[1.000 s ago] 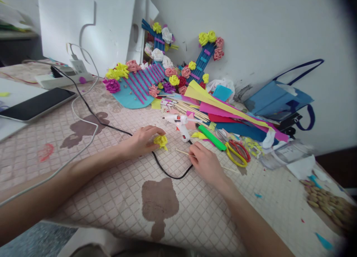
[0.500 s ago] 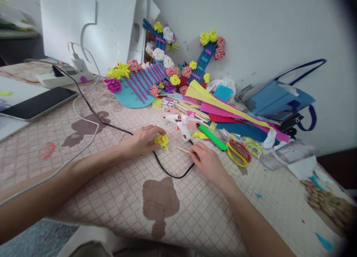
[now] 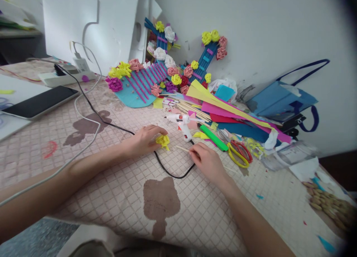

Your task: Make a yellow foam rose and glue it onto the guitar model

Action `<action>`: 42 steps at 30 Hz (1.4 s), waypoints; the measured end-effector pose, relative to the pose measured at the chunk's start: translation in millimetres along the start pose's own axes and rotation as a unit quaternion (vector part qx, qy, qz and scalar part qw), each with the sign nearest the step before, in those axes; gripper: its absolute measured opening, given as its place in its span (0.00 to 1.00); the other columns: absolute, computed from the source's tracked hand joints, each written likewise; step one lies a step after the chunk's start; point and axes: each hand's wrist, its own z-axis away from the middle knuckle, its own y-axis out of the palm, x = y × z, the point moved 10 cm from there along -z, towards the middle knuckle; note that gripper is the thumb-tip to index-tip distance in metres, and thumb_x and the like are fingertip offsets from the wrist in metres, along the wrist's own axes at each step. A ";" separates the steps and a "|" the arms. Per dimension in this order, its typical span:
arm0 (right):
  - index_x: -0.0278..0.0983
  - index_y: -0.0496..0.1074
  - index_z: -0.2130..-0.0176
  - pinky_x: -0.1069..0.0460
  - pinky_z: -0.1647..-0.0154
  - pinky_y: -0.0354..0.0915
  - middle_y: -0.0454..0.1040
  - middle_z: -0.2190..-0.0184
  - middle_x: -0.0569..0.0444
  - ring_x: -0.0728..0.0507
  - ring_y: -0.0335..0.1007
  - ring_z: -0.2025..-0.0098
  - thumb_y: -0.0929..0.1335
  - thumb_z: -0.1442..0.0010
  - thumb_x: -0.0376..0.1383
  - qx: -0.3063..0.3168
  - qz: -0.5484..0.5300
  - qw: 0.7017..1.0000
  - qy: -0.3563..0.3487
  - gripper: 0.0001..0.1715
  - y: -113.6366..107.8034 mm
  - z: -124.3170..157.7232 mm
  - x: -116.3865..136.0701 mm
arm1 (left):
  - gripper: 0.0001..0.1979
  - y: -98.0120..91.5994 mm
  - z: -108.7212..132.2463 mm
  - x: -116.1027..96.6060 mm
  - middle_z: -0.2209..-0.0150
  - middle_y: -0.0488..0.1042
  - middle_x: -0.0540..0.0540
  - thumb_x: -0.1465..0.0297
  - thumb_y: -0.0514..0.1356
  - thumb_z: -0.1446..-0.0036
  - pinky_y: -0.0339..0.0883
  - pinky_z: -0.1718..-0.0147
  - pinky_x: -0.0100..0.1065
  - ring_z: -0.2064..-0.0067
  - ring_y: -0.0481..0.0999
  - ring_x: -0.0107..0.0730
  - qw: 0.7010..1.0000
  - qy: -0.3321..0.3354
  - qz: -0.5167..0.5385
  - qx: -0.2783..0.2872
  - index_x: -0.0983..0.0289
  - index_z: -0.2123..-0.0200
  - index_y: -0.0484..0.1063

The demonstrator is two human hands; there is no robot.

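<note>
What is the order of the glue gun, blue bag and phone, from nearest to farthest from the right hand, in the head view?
1. glue gun, just ahead of the right hand
2. blue bag, far right
3. phone, far left

A small yellow paper flower, crumpled like a rose, rests on the tablecloth, pinched at the fingertips of my left hand. Just beside it, a thin wooden stick lies nearly flat, bare tip toward the flower, gripped in my right hand.
</note>
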 end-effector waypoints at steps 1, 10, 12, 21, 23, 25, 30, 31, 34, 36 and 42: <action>0.39 0.68 0.67 0.51 0.64 0.62 0.72 0.66 0.53 0.45 0.69 0.65 0.61 0.38 0.33 -0.002 -0.002 1.000 0.001 0.08 -0.1 0.1 0.2 | 0.15 0.2 -0.1 0.1 0.54 0.71 0.57 0.73 0.56 0.46 0.65 0.52 0.38 0.52 0.71 0.36 1.000 0.000 0.000 0.000 0.63 0.53 0.64; 0.38 0.69 0.67 0.52 0.64 0.62 0.72 0.67 0.53 0.45 0.70 0.65 0.62 0.38 0.33 -0.008 -0.005 1.000 0.002 0.08 -1.2 0.3 3.2 | 0.18 1.2 0.7 -0.9 0.53 0.71 0.57 0.74 0.58 0.47 0.64 0.50 0.41 0.50 0.69 0.38 1.000 0.024 0.005 -0.003 0.63 0.51 0.64; 0.38 0.69 0.67 0.52 0.64 0.62 0.72 0.67 0.54 0.45 0.70 0.65 0.62 0.38 0.33 -0.011 -0.004 1.000 0.002 0.08 -1.4 0.5 3.0 | 0.19 2.1 1.3 -2.2 0.53 0.70 0.57 0.74 0.58 0.47 0.64 0.49 0.41 0.49 0.69 0.38 0.999 0.038 0.006 -0.003 0.62 0.50 0.63; 0.37 0.69 0.67 0.51 0.65 0.62 0.72 0.68 0.54 0.45 0.69 0.66 0.63 0.38 0.32 -0.029 -0.023 0.999 -0.007 0.07 -5.7 0.8 6.7 | 0.26 0.0 3.2 -8.8 0.47 0.66 0.59 0.69 0.62 0.48 0.58 0.44 0.46 0.43 0.63 0.43 0.996 0.088 0.010 -0.004 0.61 0.46 0.61; 0.37 0.69 0.67 0.52 0.65 0.62 0.71 0.68 0.54 0.46 0.69 0.67 0.63 0.39 0.31 -0.039 -0.047 0.998 -0.017 0.07 -9.6 1.6 12.2 | 0.24 -5.8 2.8 -14.3 0.47 0.67 0.59 0.65 0.63 0.47 0.58 0.45 0.45 0.43 0.63 0.42 0.995 0.093 0.004 -0.024 0.62 0.47 0.63; 0.37 0.69 0.66 0.53 0.67 0.62 0.70 0.68 0.55 0.48 0.68 0.68 0.62 0.38 0.31 -0.049 -0.080 0.995 -0.033 0.07 -13.9 3.1 20.1 | 0.21 -11.0 2.9 -21.6 0.50 0.69 0.59 0.62 0.62 0.45 0.58 0.47 0.44 0.45 0.64 0.41 0.994 0.095 -0.014 -0.049 0.62 0.50 0.65; 0.38 0.69 0.66 0.55 0.68 0.61 0.69 0.69 0.56 0.49 0.66 0.68 0.62 0.38 0.30 -0.061 -0.152 0.984 -0.067 0.07 -21.1 7.2 39.5 | 0.11 -12.3 7.0 -47.6 0.60 0.73 0.55 0.62 0.58 0.41 0.58 0.52 0.39 0.54 0.69 0.36 0.986 0.132 -0.065 -0.079 0.61 0.58 0.70; 0.38 0.69 0.66 0.55 0.68 0.61 0.69 0.69 0.56 0.49 0.65 0.68 0.62 0.38 0.30 -0.060 -0.160 0.983 -0.069 0.07 -21.2 7.4 41.8 | 0.09 -12.4 7.7 -51.6 0.62 0.73 0.54 0.64 0.57 0.40 0.58 0.53 0.39 0.55 0.69 0.34 0.985 0.138 -0.071 -0.081 0.61 0.60 0.71; 0.38 0.68 0.66 0.55 0.67 0.60 0.69 0.70 0.57 0.50 0.65 0.68 0.63 0.38 0.30 -0.054 -0.181 0.979 -0.073 0.07 -20.4 7.5 46.0 | 0.08 -12.1 8.2 -59.3 0.66 0.73 0.53 0.66 0.54 0.37 0.57 0.54 0.38 0.58 0.68 0.33 0.983 0.142 -0.090 -0.069 0.63 0.64 0.70; 0.38 0.68 0.66 0.55 0.67 0.60 0.68 0.70 0.57 0.50 0.65 0.68 0.62 0.37 0.30 -0.056 -0.189 0.978 -0.075 0.07 -21.0 7.5 47.2 | 0.11 -11.3 7.6 -61.9 0.68 0.72 0.53 0.66 0.51 0.36 0.56 0.55 0.39 0.60 0.68 0.33 0.984 0.137 -0.104 -0.054 0.64 0.67 0.69; 0.37 0.67 0.68 0.55 0.68 0.60 0.68 0.71 0.55 0.49 0.65 0.68 0.60 0.35 0.32 -0.095 -0.158 0.979 -0.091 0.11 -31.0 12.1 55.5 | 0.17 -6.7 4.8 -63.0 0.74 0.66 0.51 0.69 0.46 0.34 0.56 0.65 0.35 0.68 0.64 0.29 0.991 0.095 -0.094 -0.022 0.66 0.75 0.62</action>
